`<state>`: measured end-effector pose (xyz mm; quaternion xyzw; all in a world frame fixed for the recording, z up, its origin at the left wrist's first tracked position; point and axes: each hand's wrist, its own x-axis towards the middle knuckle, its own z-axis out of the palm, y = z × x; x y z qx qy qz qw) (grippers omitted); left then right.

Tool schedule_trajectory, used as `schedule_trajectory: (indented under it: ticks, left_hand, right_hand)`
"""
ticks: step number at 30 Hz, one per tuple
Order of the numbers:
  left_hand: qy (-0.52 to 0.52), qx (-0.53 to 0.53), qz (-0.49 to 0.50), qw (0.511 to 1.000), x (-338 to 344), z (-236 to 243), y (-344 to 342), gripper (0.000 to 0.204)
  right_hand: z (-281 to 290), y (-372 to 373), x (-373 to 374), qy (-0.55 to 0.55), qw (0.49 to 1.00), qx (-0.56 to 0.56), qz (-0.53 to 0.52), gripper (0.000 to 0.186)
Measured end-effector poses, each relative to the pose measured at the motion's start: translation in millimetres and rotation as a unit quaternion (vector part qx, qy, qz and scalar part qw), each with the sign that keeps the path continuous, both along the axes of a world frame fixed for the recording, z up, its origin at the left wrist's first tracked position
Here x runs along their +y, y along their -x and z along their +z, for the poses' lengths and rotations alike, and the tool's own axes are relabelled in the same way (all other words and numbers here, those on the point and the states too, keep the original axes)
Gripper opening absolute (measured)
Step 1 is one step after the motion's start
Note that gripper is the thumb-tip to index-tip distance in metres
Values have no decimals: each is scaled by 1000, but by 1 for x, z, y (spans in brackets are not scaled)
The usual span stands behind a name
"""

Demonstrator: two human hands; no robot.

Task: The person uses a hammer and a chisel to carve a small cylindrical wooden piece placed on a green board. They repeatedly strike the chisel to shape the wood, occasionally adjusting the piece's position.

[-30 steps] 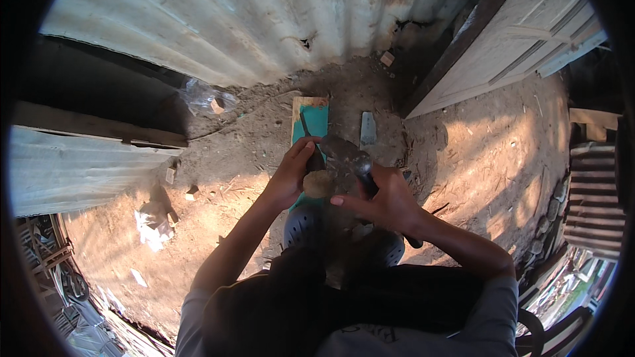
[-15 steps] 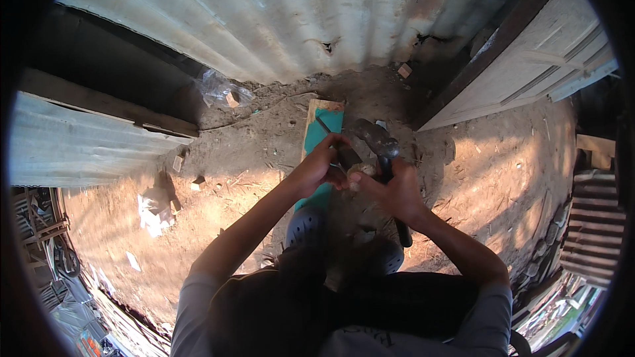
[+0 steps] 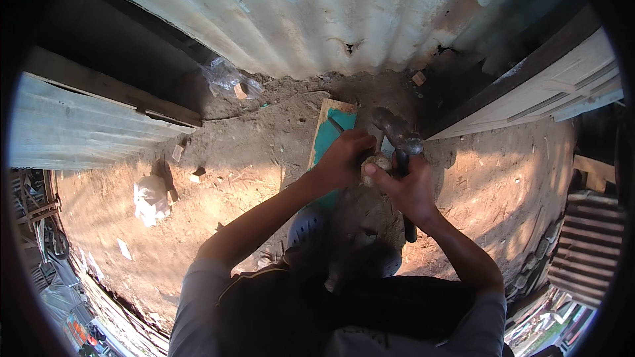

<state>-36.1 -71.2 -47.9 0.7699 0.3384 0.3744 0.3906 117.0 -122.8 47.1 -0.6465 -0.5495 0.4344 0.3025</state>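
My left hand (image 3: 342, 160) is closed round a chisel-like tool with a dark handle. Its narrow dark blade (image 3: 336, 124) sticks out past my fingers over a teal-painted wooden board (image 3: 323, 142). In my right hand (image 3: 413, 187) is a hammer; its dark metal head (image 3: 397, 129) points away from me and its black handle (image 3: 410, 227) comes out below the palm. The right thumb presses a rough, pale brown lump (image 3: 375, 167) beside my left hand. Whether that lump is the tool's worn handle end or a separate piece, I cannot tell.
My shoes (image 3: 308, 228) flank the near end of the board on the dirt floor (image 3: 231, 211). Ahead stands a corrugated metal sheet (image 3: 317, 20). A pale panelled door (image 3: 529, 102) lies to the right, a clear plastic bag (image 3: 226, 79) and small wood blocks (image 3: 198, 175) to the left.
My left hand has turned, so its back now covers most of the tool's dark handle. Both hands, hammer and board sit slightly further right in view, as does the background ahead.
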Motion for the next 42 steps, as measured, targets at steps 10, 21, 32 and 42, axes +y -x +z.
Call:
schedule_trajectory:
  ticks: [10,21,32,42]
  left_hand:
    - [24,-39,28,999,3,-18,2,41]
    - [71,-43,-2,997,-19,-3,25,33]
    - [54,0,-32,998,-19,-7,18,23]
    - [27,8,18,999,-20,-13,7,21]
  right_hand:
    - [6,-29,-9,-140,989,2,50,19]
    - [-3,-40,-30,-123,953,-107,256,26]
    - [-8,-55,-62,-164,912,-114,359,39]
    - [-22,-49,-79,-289,876,-15,385,35]
